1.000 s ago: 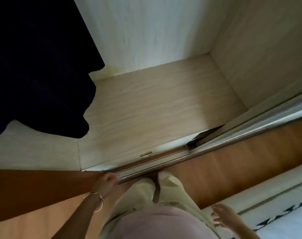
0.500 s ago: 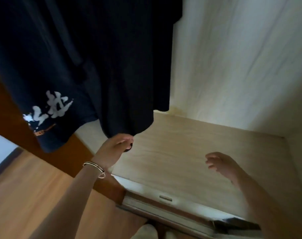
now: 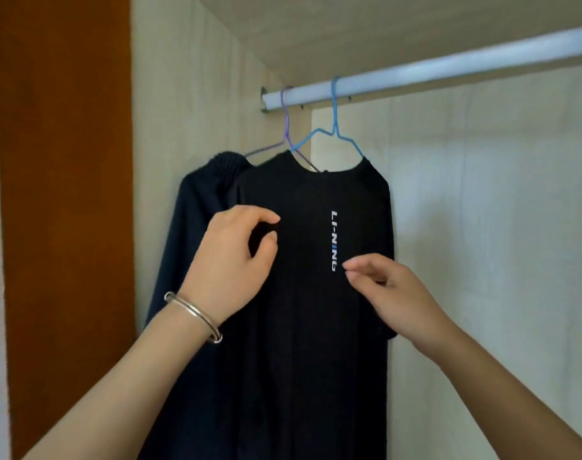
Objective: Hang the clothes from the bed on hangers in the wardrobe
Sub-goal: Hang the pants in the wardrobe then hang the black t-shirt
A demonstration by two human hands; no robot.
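Note:
A black T-shirt [image 3: 302, 293] with white vertical lettering hangs on a blue hanger [image 3: 334, 127] from the white wardrobe rail [image 3: 449, 69]. Behind it to the left, a dark navy garment [image 3: 190, 207] hangs on a purple hanger [image 3: 284, 124]. My left hand [image 3: 231, 260], with a metal bangle on the wrist, is raised at the shirt's left chest, thumb and forefinger curled and a little apart. My right hand [image 3: 387, 290] is up just right of the lettering, fingers loosely bent toward the cloth. Neither hand visibly grips any fabric.
The wardrobe's pale side wall [image 3: 190, 78] is close on the left, with an orange-brown panel [image 3: 63, 194] beyond it. The pale back wall [image 3: 498, 227] and a bare stretch of rail run to the right of the shirts.
The view has swung up from the wardrobe floor to the rail. My left hand has let go of the shirt's hem, and both hands have risen to chest height in front of the black T-shirt.

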